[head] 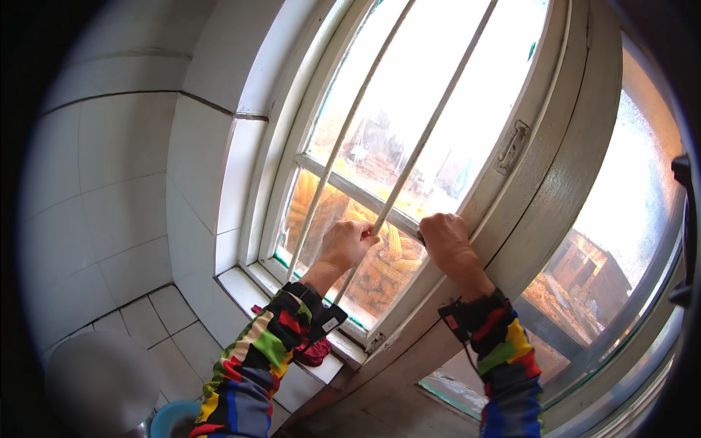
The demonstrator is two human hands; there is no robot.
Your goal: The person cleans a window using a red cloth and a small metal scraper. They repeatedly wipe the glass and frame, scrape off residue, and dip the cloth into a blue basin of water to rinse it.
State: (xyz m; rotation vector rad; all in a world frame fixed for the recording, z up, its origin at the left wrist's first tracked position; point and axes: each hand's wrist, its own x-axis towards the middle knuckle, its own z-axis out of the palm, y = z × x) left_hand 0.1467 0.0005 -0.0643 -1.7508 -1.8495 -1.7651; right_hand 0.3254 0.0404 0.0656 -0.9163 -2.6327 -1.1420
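My left hand (pixel 348 243) is closed around a thin white metal window bar (pixel 405 175), low on its length. To its right, my right hand (pixel 446 238) is clenched at the right side of the wooden window frame (pixel 493 180), by the end of the horizontal crosspiece (pixel 356 189); a small dark bit shows at its fingers, too hidden to name. A second bar (pixel 339 142) runs upright further left. Behind the glass, corn cobs (pixel 391 268) are piled up. Both forearms wear multicoloured patterned sleeves with dark straps and small devices at the wrists.
A dark red cloth (pixel 313 350) lies on the tiled sill (pixel 296 386) under my left forearm. White tiled walls (pixel 126 137) stand at left. A light-blue basin (pixel 167 419) is at the bottom left, beside a blurred round shape. A metal handle (pixel 513 147) sits on the frame, and another window is at right.
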